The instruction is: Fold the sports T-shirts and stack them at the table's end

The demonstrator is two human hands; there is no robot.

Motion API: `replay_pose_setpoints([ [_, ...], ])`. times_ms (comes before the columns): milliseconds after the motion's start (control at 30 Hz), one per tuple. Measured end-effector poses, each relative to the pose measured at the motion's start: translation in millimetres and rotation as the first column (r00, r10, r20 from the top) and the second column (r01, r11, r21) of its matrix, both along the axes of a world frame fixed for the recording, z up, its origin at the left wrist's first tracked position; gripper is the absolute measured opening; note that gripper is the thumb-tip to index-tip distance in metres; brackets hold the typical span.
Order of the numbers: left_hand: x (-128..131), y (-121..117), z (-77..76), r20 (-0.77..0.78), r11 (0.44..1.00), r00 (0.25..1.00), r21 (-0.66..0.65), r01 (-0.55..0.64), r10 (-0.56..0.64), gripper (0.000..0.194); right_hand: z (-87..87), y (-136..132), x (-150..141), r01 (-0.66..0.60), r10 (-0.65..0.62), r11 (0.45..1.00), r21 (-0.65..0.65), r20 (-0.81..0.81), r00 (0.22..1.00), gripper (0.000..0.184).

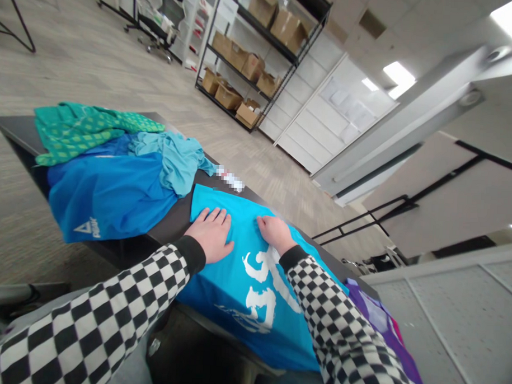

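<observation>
Both of my hands rest flat on a bright cyan T-shirt (229, 294) with a white brush-style print, spread out on a dark table (166, 229). My left hand (210, 235) lies palm down near the shirt's far edge, and my right hand (275, 234) lies palm down beside it, with neither gripping the cloth. Past my left hand, a royal blue garment (108, 201) with a white logo lies in a loose heap. A crumpled light blue cloth (175, 164) and a green patterned cloth (85, 131) lie on top of and beyond it.
A purple and pink garment (381, 325) lies at the table's near right end. A black shelf unit (247, 63) holds several cardboard boxes across the grey floor. An office chair (159, 26) stands beyond the table. A small blurred white patch (230, 178) sits at the table edge.
</observation>
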State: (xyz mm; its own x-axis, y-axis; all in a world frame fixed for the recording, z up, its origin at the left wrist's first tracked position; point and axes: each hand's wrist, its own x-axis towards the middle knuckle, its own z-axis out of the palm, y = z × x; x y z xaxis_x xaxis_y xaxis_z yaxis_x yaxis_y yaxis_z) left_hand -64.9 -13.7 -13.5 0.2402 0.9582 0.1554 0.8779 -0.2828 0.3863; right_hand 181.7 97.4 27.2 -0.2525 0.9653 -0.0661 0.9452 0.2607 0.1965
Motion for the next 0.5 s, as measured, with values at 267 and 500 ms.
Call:
replay_pose_setpoints([
  [267, -1.5, 3.4, -5.1, -0.027, 0.999, 0.999, -0.013, -0.042, 0.041, 0.085, -3.4, -0.4, -3.8, -0.058, 0.056, 0.998, -0.039, -0.04, 0.998, 0.06],
  [500, -3.3, 0.3, 1.0, -0.046, 0.997, 0.997, 0.048, -0.065, 0.068, 0.084, 26.8, 4.7, 4.9, 0.038, 0.07, 0.983, 0.179, -0.562, 0.824, 0.069],
])
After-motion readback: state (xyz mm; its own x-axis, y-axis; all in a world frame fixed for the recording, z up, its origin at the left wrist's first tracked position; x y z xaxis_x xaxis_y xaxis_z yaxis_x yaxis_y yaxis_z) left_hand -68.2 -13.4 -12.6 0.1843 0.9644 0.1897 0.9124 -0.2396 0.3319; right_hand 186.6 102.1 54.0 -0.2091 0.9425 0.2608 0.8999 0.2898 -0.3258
